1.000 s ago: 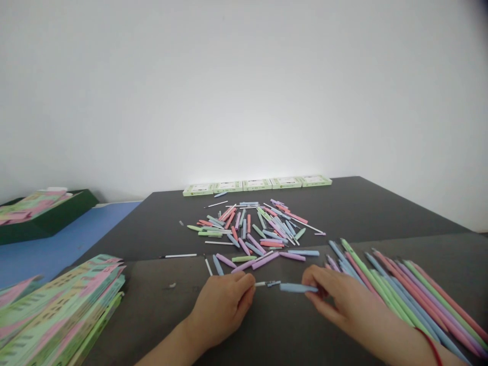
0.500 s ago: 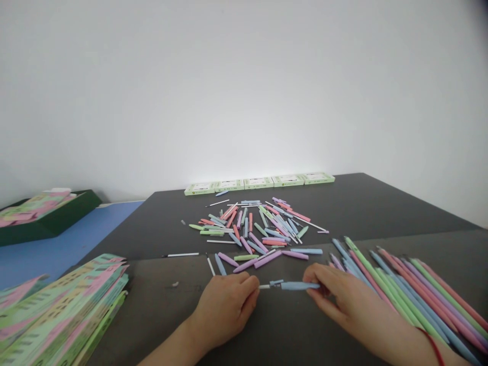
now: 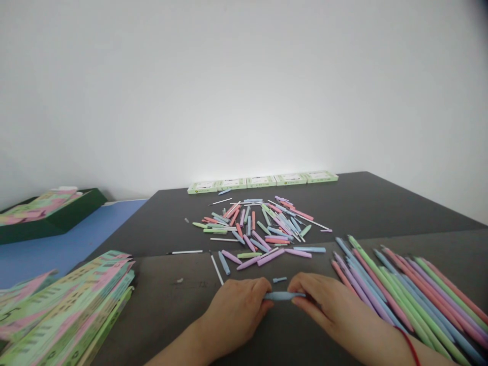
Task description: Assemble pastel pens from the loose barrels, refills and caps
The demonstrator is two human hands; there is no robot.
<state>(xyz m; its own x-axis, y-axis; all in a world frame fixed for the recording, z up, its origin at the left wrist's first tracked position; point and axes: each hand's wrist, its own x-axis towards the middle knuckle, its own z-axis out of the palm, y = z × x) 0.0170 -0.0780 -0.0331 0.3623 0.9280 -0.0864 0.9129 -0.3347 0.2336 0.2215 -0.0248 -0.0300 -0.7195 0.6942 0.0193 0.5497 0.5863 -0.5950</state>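
A light blue pen barrel (image 3: 281, 296) lies level between my two hands, just above the black table. My left hand (image 3: 241, 309) is closed round its left end, and my right hand (image 3: 324, 300) pinches the tapered right end between thumb and fingers. Both ends are covered by my fingers. Just behind the barrel, a small blue pen clip piece (image 3: 279, 279) rests on the table. Further back spreads a loose heap of pastel pen parts and white refills, among them a purple barrel (image 3: 270, 257) and a white refill (image 3: 217, 269).
Rows of pastel pens (image 3: 415, 284) lie to the right beside my right forearm. Flat printed packs (image 3: 76, 305) are stacked at the left front. A dark green tray (image 3: 57, 221) stands on a blue surface at far left. Several pale green boxes (image 3: 261, 182) line the table's back edge.
My hands have come closer together. The white refill between them no longer shows, and my left hand now reaches the blue barrel. The barrel has shifted slightly left and nearer.
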